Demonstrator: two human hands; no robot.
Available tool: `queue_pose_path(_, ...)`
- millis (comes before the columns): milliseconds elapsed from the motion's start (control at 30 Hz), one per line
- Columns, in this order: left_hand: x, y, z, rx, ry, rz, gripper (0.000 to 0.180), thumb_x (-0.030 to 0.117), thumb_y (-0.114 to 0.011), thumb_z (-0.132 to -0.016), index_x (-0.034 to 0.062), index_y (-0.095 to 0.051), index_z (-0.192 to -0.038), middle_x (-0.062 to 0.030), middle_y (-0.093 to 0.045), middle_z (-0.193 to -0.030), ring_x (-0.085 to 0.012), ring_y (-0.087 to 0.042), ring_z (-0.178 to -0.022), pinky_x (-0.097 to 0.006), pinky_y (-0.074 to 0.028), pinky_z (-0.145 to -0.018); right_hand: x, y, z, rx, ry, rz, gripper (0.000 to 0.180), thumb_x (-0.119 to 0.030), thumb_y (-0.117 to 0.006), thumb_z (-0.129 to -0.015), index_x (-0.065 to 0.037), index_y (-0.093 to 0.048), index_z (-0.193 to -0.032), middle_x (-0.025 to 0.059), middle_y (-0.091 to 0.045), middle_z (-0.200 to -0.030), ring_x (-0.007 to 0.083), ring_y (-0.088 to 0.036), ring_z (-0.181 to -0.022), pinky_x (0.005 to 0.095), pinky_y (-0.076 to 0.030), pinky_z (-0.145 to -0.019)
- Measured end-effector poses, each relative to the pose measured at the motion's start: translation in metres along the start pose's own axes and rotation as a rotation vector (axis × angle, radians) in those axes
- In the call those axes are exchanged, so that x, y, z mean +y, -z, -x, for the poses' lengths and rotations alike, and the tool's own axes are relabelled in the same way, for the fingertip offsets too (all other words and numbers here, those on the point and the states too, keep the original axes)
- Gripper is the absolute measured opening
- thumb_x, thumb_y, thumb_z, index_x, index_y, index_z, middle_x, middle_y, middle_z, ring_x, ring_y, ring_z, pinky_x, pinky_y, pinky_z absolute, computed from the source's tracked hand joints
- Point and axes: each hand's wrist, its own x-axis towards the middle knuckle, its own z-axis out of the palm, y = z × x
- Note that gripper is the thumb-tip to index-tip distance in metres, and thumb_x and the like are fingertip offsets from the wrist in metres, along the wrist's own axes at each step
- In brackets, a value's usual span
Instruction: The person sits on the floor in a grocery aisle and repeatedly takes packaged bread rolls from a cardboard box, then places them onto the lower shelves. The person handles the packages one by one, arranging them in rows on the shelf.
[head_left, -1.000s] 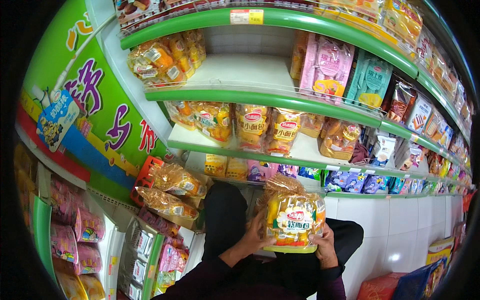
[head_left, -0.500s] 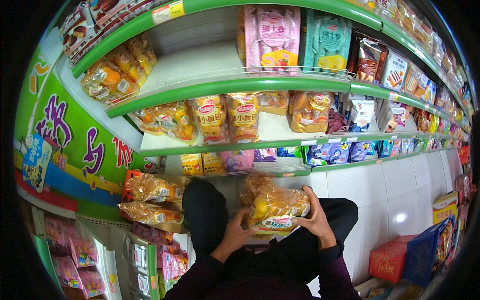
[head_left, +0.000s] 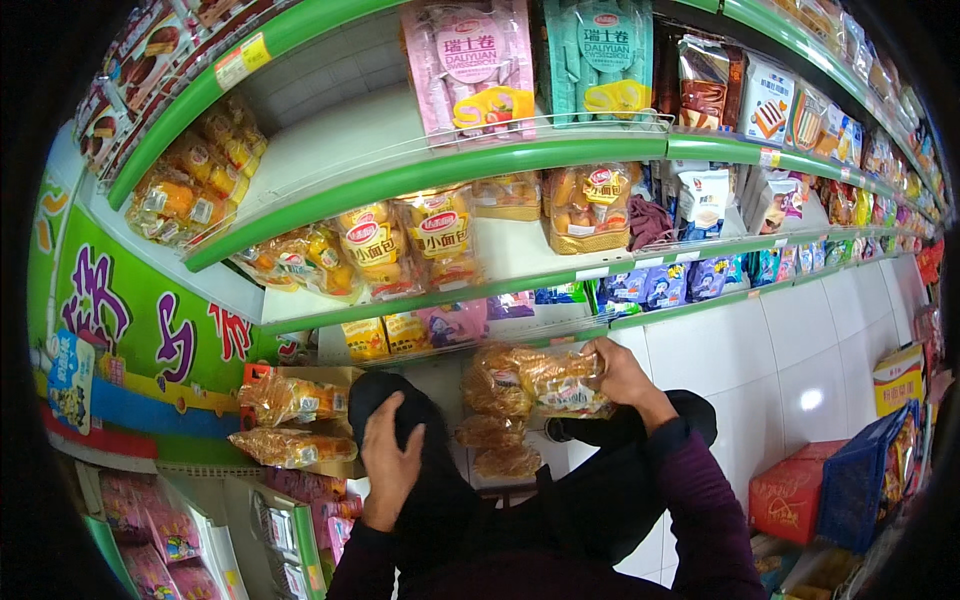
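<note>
My right hand (head_left: 622, 372) grips the right end of a clear plastic bag of bread rolls (head_left: 565, 382), held beyond my knees below the lowest shelf. More brown packaged breads (head_left: 495, 432) sit between my legs, touching or close behind that bag; the overlap hides which. Over my left knee, my left hand (head_left: 390, 465) is open, with its thumb apart and nothing in it. To its left, a cardboard box (head_left: 338, 455) carries two clear bags of golden bread (head_left: 298, 400).
Ahead stand shelves with green edges (head_left: 430, 305), holding bread bags (head_left: 375, 250), a pink pack (head_left: 470, 70) and a teal pack (head_left: 600, 60) of rolls. At right, a red box (head_left: 790, 495) and a blue crate (head_left: 860, 485) stand on white floor tiles (head_left: 720, 345). Pink packets (head_left: 150, 530) fill a low rack at left.
My left hand has let go of the bread bag and moved left over my knee. The right hand alone now holds the bag, farther forward. Breads between my legs have come into view.
</note>
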Motion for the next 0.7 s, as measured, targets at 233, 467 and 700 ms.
queue_pose_path(233, -0.015, 0.002, 0.011, 0.103, -0.1, -0.096, 0.036, 0.001, -0.076, -0.088, -0.0001, -0.069, -0.124, -0.0187, -0.071, -0.123, -0.0391, -0.064, -0.122, -0.048, -0.05, -0.105, 0.09, -0.022, -0.06, -0.018, -0.126, 0.097, 0.037, -0.002, -0.079, -0.074, -0.002, -0.065, -0.107, 0.0239, -0.07, -0.107, 0.0453, -0.067, -0.105, 0.0483, -0.054, -0.089)
queue_pose_path(467, -0.036, 0.008, 0.005, 0.144, -0.12, -0.027, 0.024, 0.003, -0.078, -0.085, 0.0039, -0.075, -0.109, -0.0129, -0.076, -0.107, -0.0332, -0.068, -0.116, -0.045, -0.052, -0.1, 0.255, -0.074, -0.102, 0.164, 0.199, 0.189, 0.028, -0.012, -0.081, -0.076, -0.006, -0.073, -0.102, 0.0175, -0.072, -0.097, 0.0436, -0.065, -0.103, 0.0527, -0.052, -0.092)
queue_pose_path(700, -0.043, 0.019, 0.021, 0.226, -0.009, -0.044, 0.024, 0.002, -0.079, -0.083, 0.0053, -0.075, -0.107, -0.0101, -0.077, -0.109, -0.0313, -0.07, -0.113, -0.043, -0.053, -0.097, 0.268, -0.089, -0.106, 0.123, -0.259, 0.708, 0.039, -0.026, -0.066, -0.094, -0.013, -0.073, -0.13, 0.013, -0.067, -0.136, 0.043, -0.05, -0.134, 0.0576, -0.04, -0.11)
